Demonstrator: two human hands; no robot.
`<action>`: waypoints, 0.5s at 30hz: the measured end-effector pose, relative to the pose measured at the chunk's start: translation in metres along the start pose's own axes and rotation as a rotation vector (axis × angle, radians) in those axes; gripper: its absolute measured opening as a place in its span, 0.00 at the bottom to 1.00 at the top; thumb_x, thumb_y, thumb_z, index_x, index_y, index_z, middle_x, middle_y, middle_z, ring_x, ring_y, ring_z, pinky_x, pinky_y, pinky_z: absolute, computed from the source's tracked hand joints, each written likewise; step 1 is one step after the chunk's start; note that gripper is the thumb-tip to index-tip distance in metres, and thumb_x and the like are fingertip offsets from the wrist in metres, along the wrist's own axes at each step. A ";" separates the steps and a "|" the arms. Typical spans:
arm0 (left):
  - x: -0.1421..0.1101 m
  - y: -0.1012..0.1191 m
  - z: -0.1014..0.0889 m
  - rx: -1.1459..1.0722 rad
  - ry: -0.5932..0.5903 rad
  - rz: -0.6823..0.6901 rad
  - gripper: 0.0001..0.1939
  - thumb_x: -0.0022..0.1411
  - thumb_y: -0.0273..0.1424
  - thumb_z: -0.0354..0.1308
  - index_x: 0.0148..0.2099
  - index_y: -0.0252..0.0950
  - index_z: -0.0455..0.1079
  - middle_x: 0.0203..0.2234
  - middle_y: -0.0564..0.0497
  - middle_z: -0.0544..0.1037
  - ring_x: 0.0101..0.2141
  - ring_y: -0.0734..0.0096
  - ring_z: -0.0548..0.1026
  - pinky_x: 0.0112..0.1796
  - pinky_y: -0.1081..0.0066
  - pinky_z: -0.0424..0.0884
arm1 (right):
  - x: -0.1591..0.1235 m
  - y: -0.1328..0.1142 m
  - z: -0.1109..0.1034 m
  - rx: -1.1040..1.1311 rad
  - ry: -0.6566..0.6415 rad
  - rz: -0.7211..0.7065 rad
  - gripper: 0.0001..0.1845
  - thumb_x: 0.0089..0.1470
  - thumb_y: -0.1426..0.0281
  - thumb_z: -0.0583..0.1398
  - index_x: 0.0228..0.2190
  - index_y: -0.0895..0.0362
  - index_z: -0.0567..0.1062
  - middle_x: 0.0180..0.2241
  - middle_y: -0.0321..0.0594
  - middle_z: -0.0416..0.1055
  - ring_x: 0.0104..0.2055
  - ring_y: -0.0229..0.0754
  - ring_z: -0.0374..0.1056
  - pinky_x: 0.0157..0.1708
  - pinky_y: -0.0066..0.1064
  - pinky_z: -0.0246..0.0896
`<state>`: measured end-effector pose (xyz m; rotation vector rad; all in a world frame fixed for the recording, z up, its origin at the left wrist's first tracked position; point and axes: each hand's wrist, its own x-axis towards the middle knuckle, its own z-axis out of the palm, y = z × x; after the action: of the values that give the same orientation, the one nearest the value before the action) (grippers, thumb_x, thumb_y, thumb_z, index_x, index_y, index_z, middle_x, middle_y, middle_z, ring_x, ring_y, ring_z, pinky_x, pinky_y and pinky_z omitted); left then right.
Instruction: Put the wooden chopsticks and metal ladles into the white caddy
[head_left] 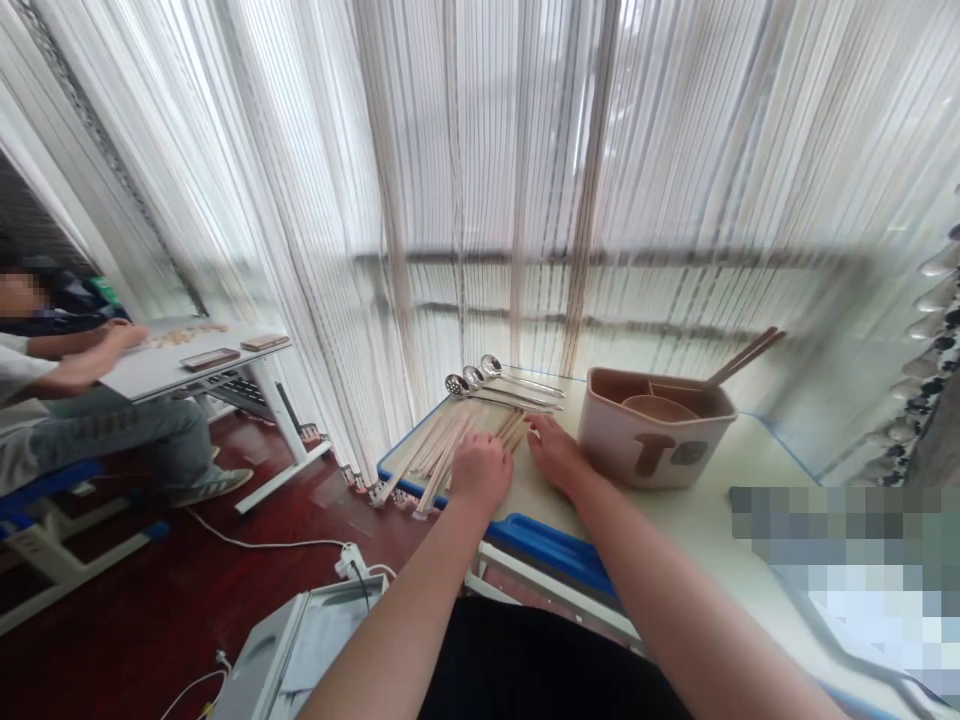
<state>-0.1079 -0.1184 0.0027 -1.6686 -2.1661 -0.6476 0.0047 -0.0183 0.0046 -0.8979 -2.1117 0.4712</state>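
My left hand (pixel 482 470) is closed, its fingers curled over the lower part of a bunch of wooden chopsticks (pixel 513 426) on the table. From the other side my right hand (pixel 556 450) bends its fingers against the same bunch; its fingertips are partly hidden. Left of my left hand lie many paler chopsticks (pixel 431 445), some reaching past the table's edge. Behind the bunch rest three metal ladles, among them a slotted one (pixel 455 385) and another (pixel 491 366). Close by my right hand stands a beige divided utensil holder (pixel 652 440) with brown chopsticks (pixel 746 358) leaning out.
The cream table (pixel 705 540) has a blue edge and stands against a striped curtain (pixel 495 180). At left a person sits at another table (pixel 157 370) with small pieces on it. A power strip (pixel 351 562) and cables lie near a grey cabinet (pixel 300 640).
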 end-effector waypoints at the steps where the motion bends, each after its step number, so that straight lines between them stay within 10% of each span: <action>1: -0.002 0.001 0.001 0.014 -0.025 0.021 0.13 0.62 0.34 0.48 0.39 0.34 0.71 0.36 0.43 0.74 0.43 0.58 0.68 0.44 0.62 0.63 | -0.002 0.011 0.008 -0.079 -0.097 -0.019 0.16 0.56 0.71 0.50 0.46 0.57 0.68 0.46 0.46 0.67 0.46 0.43 0.64 0.46 0.34 0.58; 15: -0.006 0.008 0.001 0.133 -0.100 0.072 0.15 0.63 0.33 0.47 0.39 0.32 0.74 0.36 0.40 0.74 0.42 0.57 0.68 0.41 0.61 0.64 | 0.005 0.034 0.019 -0.179 -0.243 -0.148 0.19 0.49 0.79 0.52 0.40 0.57 0.76 0.42 0.45 0.69 0.47 0.42 0.63 0.51 0.33 0.55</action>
<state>-0.0989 -0.1211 0.0005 -1.7330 -2.1530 -0.3996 0.0021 0.0081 -0.0246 -0.8088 -2.4533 0.3315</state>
